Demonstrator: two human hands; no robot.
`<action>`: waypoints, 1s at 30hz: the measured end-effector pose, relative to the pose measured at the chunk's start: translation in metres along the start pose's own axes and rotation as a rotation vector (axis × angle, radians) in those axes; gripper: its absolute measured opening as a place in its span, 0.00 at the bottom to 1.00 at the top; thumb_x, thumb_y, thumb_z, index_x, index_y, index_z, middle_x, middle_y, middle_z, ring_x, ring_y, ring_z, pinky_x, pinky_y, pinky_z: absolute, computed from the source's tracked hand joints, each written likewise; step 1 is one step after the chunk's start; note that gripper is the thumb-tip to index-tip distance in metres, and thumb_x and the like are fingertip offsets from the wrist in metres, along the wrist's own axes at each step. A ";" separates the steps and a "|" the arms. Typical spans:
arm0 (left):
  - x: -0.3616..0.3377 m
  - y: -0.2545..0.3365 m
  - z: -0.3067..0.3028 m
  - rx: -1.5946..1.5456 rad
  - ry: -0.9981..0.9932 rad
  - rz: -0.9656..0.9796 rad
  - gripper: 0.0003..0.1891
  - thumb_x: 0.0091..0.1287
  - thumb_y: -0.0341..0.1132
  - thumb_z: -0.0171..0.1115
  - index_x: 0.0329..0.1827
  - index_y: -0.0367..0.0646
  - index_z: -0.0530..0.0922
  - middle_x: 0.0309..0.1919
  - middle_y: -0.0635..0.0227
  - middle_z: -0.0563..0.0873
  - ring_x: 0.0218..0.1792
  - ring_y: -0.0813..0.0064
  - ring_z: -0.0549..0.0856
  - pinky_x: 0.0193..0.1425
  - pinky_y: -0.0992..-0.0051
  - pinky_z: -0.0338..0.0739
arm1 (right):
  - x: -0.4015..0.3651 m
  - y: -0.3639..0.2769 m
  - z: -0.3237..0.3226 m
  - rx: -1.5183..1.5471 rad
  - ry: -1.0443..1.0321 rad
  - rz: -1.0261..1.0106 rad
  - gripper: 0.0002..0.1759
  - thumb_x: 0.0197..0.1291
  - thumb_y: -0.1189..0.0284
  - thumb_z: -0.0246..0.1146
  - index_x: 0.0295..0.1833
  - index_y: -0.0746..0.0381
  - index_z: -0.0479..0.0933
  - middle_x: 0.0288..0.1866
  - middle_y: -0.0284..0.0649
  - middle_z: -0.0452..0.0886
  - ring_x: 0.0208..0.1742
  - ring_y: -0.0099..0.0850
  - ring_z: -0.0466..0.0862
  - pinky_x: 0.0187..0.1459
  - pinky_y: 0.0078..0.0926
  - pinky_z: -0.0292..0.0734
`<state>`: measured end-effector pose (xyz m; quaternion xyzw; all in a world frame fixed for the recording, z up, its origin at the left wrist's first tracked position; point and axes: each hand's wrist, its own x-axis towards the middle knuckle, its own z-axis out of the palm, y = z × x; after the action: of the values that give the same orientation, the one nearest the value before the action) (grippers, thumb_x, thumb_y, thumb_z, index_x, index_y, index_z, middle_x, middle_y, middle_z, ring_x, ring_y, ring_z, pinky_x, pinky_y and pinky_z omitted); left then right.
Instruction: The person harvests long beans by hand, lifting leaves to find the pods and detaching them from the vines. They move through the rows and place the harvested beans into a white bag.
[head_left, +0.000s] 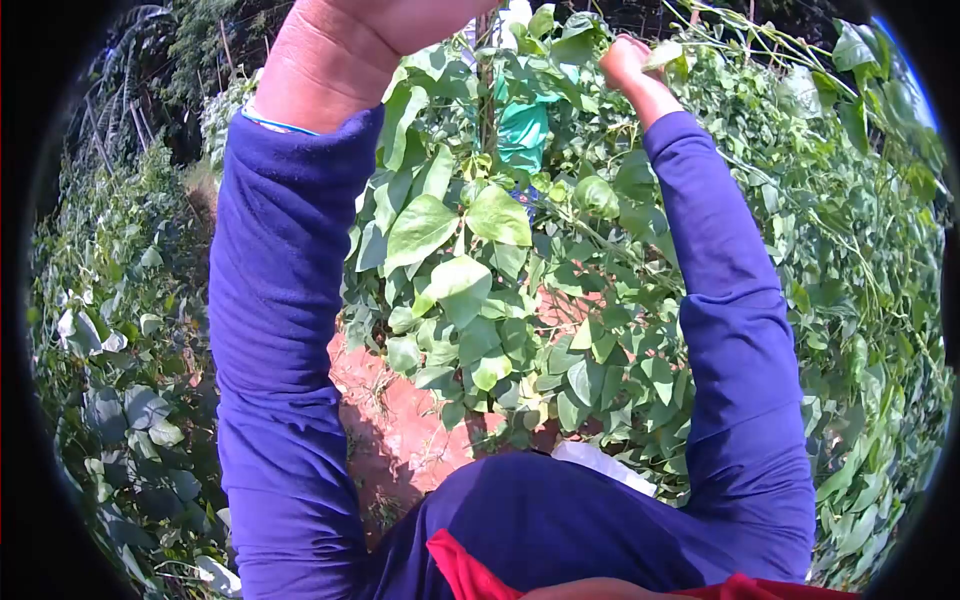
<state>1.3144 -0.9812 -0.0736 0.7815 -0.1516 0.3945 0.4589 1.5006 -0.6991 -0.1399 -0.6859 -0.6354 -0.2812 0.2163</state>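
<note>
Both my arms, in blue sleeves, are raised in front of leafy green vines. My left hand [400, 22] is at the top edge of the view, close to the camera; its fingers are cut off by the frame. Farther out, my right hand [627, 62] is among the leaves at the upper right, its fingers curled closed beside a leaf [664, 56]. What it holds, if anything, is too small to make out. Between my arms hang broad leaves [460, 285] of a climbing plant, with an upright pole [486, 100] behind them.
Beyond the vines a person in a green garment [522, 135] is partly hidden. Dense foliage [850, 260] stands on the right and more plants [120, 320] on the left. Reddish soil [385, 430] and a whitish object [603, 467] lie below.
</note>
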 end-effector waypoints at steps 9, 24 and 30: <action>-0.083 -0.209 -0.062 1.449 0.207 -0.886 0.40 0.61 0.47 0.66 0.71 0.33 0.63 0.73 0.44 0.59 0.75 0.49 0.58 0.75 0.66 0.60 | -0.038 -0.005 -0.019 0.652 -0.837 -0.201 0.20 0.60 0.50 0.64 0.24 0.52 0.77 0.15 0.22 0.64 0.17 0.20 0.57 0.24 0.21 0.55; -0.112 -0.209 -0.060 0.160 0.525 -0.584 0.24 0.68 0.32 0.58 0.67 0.37 0.70 0.42 0.63 0.86 0.33 0.80 0.85 0.43 0.79 0.80 | -0.056 0.011 -0.038 0.649 -0.539 -0.320 0.29 0.60 0.39 0.57 0.49 0.53 0.82 0.25 0.32 0.82 0.25 0.25 0.78 0.31 0.28 0.72; -0.134 -0.149 -0.074 0.383 0.601 -0.681 0.20 0.74 0.38 0.52 0.67 0.47 0.71 0.44 0.71 0.86 0.31 0.86 0.82 0.34 0.83 0.79 | -0.172 -0.006 -0.051 0.477 0.614 -0.344 0.10 0.55 0.68 0.57 0.30 0.61 0.81 0.27 0.44 0.82 0.31 0.44 0.84 0.35 0.42 0.81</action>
<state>1.2819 -0.8564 -0.2445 0.7085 0.3267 0.4510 0.4334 1.4829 -0.8612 -0.2157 -0.3849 -0.6940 -0.3498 0.4979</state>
